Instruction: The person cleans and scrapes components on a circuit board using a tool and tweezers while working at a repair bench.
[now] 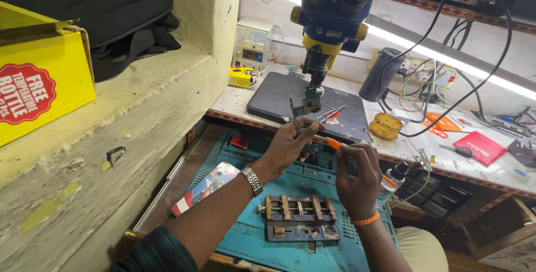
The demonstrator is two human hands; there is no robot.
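Circuit board (310, 106) pinched in left hand (290, 146); right hand (357, 180) grips orange-tipped tool (333, 143) beside it.

We see a bright tube light (391, 37) glaring along the back wall; the table (407, 149) is evenly lit, shadows are soft, and straight edges bend near the corners.

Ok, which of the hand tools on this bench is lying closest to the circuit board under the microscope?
The metal tweezers on the dark mat, just right of the circuit board. The orange scissors and the red-handled screwdriver lie farther right.
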